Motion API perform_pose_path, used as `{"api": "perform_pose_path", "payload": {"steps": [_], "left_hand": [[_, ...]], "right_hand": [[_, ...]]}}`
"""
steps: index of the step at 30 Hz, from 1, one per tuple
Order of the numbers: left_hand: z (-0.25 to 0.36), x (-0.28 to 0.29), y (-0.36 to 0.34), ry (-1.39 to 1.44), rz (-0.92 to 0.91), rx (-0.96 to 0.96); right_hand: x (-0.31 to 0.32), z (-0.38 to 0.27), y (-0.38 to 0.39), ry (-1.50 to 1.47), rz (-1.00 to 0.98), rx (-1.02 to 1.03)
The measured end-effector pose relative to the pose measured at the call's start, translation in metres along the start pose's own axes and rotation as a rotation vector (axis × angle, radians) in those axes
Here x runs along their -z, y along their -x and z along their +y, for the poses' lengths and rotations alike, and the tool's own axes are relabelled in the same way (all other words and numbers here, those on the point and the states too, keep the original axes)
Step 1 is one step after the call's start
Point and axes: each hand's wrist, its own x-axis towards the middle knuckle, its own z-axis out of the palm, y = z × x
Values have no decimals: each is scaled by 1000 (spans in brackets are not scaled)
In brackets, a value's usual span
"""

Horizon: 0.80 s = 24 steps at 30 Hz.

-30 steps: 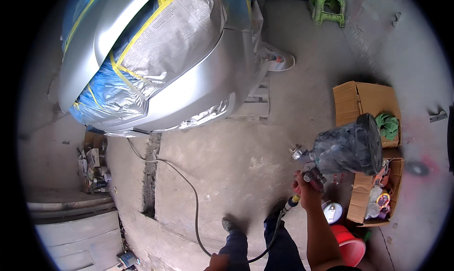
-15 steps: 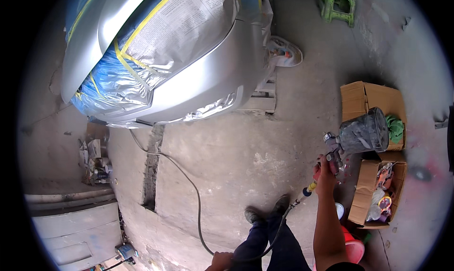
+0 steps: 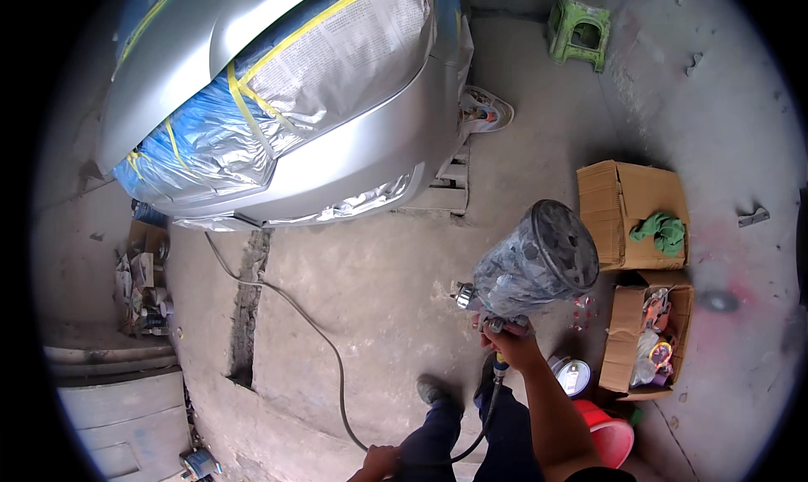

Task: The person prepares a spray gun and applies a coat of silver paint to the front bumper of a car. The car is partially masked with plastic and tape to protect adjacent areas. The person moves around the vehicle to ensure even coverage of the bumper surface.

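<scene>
My right hand (image 3: 510, 339) grips a spray gun (image 3: 495, 320) by its handle, in front of my legs. A large paint-smeared cup (image 3: 530, 255) sits on top of the gun, and its metal nozzle (image 3: 464, 295) points left. At the lower edge, my left hand (image 3: 380, 461) is closed around the dark air hose (image 3: 341, 373), which joins the base of the gun. Beyond, to the upper left, stands a silver car body (image 3: 337, 183), partly masked with newspaper (image 3: 337, 53), yellow tape and blue plastic film (image 3: 206, 133).
On the right are a cardboard box (image 3: 598, 213) with a green cloth (image 3: 661, 232), an open box of tools (image 3: 621, 339), a paint can (image 3: 572, 377) and a red bucket (image 3: 619, 440). A green stool (image 3: 581, 29) stands far off. The hose crosses a floor groove (image 3: 246, 314).
My right hand has swung the spray gun left and nearer, so its cup looms larger. My left hand has shifted slightly left, still on the hose. The view has turned a little right.
</scene>
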Motion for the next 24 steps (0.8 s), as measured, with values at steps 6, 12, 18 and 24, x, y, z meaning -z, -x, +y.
{"api": "perform_pose_path", "payload": {"steps": [6, 12, 18, 24], "left_hand": [[20, 5, -10, 79, 89, 54], [55, -10, -49, 96, 176, 135], [127, 28, -78, 4, 35, 102], [163, 56, -95, 62, 132, 181]], "right_hand": [[95, -53, -41, -106, 559, 76], [120, -102, -56, -197, 412, 91], [154, -96, -55, 213, -277, 215], [214, -148, -122, -184, 36, 108]]}}
